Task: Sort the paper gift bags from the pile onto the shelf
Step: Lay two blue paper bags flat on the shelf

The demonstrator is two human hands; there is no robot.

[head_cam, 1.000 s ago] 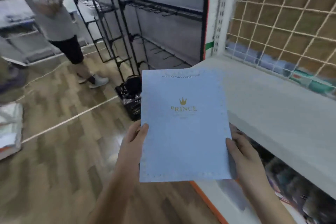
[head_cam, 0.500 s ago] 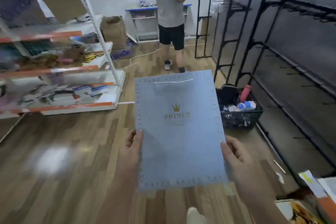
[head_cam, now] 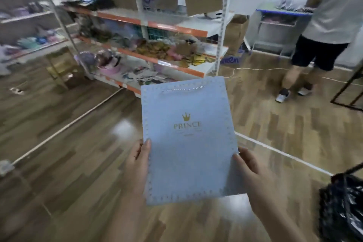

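Observation:
A flat light-blue paper gift bag [head_cam: 186, 155] with a gold crown and the word PRINCE is held up in front of me, face towards me. My left hand [head_cam: 137, 165] grips its left edge, thumb on the front. Its right edge is gripped by my right hand [head_cam: 253, 179], thumb also on the front. Ahead stands a white shelf unit with orange edge strips [head_cam: 157, 25], its tiers loaded with mixed goods and some bags on the top tier.
A person in a white shirt and black shorts [head_cam: 326, 31] stands at the back right by a small table. A black basket [head_cam: 341, 206] sits on the wooden floor at the lower right. Another shelf unit [head_cam: 23, 17] stands at the far left.
My view has swung left, from the black racks and the white shelf to the orange-edged shelf unit. Both hands keep the same hold on the blue bag.

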